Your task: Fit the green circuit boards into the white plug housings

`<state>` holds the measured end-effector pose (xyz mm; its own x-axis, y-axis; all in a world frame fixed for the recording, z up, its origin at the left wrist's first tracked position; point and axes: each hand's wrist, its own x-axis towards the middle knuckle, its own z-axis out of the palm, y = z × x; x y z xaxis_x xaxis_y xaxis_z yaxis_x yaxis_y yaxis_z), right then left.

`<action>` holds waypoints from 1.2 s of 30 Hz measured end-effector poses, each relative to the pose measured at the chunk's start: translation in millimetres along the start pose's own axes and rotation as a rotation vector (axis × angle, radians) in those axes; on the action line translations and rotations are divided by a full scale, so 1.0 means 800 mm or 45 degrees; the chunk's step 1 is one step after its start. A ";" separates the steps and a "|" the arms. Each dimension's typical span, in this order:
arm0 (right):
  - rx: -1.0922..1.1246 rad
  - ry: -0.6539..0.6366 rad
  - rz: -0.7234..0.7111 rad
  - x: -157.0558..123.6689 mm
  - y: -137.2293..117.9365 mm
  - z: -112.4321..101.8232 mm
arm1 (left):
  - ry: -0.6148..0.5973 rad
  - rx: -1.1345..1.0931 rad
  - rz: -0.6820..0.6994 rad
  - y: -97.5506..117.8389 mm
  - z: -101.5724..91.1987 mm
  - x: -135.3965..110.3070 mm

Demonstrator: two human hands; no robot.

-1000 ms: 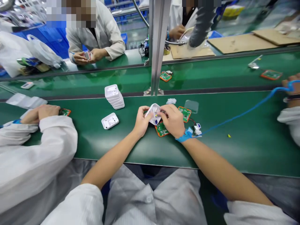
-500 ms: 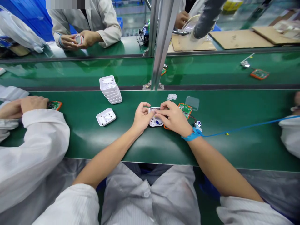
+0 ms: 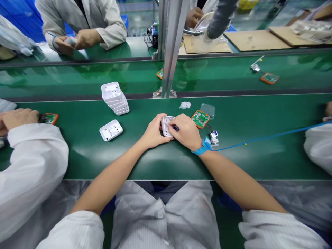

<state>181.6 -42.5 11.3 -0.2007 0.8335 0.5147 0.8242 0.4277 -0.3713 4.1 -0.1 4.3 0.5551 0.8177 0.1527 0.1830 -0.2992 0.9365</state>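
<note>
A small white plastic housing [image 3: 165, 128], its open side up, is tilted in my left hand [image 3: 155, 132]; the thumb lies along its near edge and the fingers are at its far side. My right hand [image 3: 187, 129] is over the housing's right part, its curled fingertips reaching inside. Whatever those fingertips pinch, if anything, is hidden. Just right of that hand lies a green circuit board in an orange frame [image 3: 200, 119], wired to a small white-and-blue part [image 3: 214, 137]. A clear plastic cover [image 3: 208, 110] lies behind the board.
Stacked white housings [image 3: 114, 97] stand at back left, with a single housing [image 3: 111, 130] before them. Small clear pieces [image 3: 185, 104] lie in a pile. A metal post [image 3: 171, 52] rises behind. A blue wrist cord [image 3: 259, 139] runs right. Co-workers' arms [image 3: 36, 148] flank me.
My right fingers have curled down into the housing, and my left hand has tilted it. More of the orange-framed board shows. Boards on the belt behind have moved left. The view has shifted slightly.
</note>
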 end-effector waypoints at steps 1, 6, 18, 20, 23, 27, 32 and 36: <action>0.024 0.009 -0.001 0.000 0.001 0.001 | 0.008 0.007 -0.004 0.001 0.001 0.000; 0.175 -0.064 0.033 0.004 0.005 -0.001 | 0.077 -0.028 -0.036 0.004 0.005 -0.001; 0.171 -0.370 -0.040 0.022 -0.009 -0.015 | 0.133 -0.065 -0.001 -0.001 0.010 -0.004; 0.125 -0.417 -0.069 0.023 -0.009 -0.018 | 0.136 -0.066 0.009 -0.002 0.009 -0.004; 0.071 -0.437 -0.125 0.020 -0.002 -0.025 | 0.109 -0.063 0.012 -0.003 0.005 0.000; 0.003 -0.364 -0.147 0.011 0.016 -0.033 | 0.125 -0.048 0.006 -0.004 -0.009 0.006; -0.147 -0.347 -0.152 0.006 0.022 -0.022 | 0.138 -0.058 0.015 -0.006 -0.020 0.010; -0.108 -0.229 -0.117 0.004 0.018 -0.013 | 0.100 0.027 0.101 -0.006 -0.020 0.010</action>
<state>198.3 -36.9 15.7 -0.3624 0.8446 0.3942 0.8380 0.4804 -0.2589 -5.2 16.1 6.2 0.5031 0.8268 0.2516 0.1581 -0.3743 0.9137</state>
